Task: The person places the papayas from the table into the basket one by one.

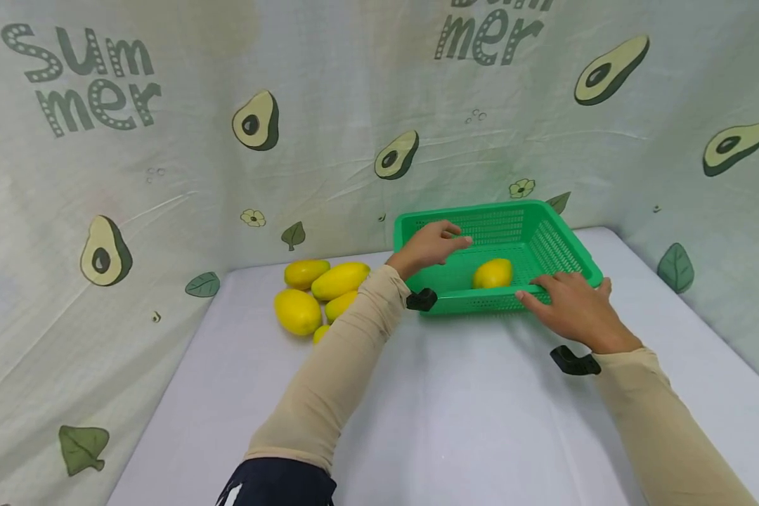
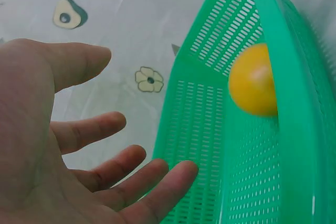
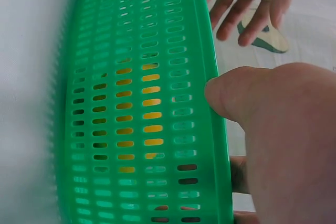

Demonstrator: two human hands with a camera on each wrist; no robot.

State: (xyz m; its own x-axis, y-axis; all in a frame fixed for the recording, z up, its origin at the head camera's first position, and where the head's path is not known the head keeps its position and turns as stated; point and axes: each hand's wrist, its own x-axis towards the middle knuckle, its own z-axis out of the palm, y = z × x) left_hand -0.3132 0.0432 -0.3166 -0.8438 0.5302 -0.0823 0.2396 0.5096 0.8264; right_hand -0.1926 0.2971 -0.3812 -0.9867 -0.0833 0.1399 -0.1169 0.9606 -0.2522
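A green slotted plastic basket (image 1: pixel 468 302) stands at the back of the table, with one rounded yellow fruit (image 1: pixel 492 273) inside it. My right hand (image 1: pixel 575 309) grips the near rim towards its right corner. In the right wrist view the thumb (image 3: pixel 231 93) lies on the rim and the fingers reach inside, partly hidden by the wall. Over the left part of the basket is my left hand (image 1: pixel 429 247), its fingers spread and holding nothing. The left wrist view shows that left palm (image 2: pixel 31 145) beside the basket, apart from the fruit.
Several yellow fruits (image 1: pixel 297 312) lie in a group on the white-covered table (image 1: pixel 455 422), left of the basket; my left forearm (image 1: pixel 329 372) partly covers them. A printed cloth (image 1: pixel 329 84) with avocados hangs behind and at both sides.
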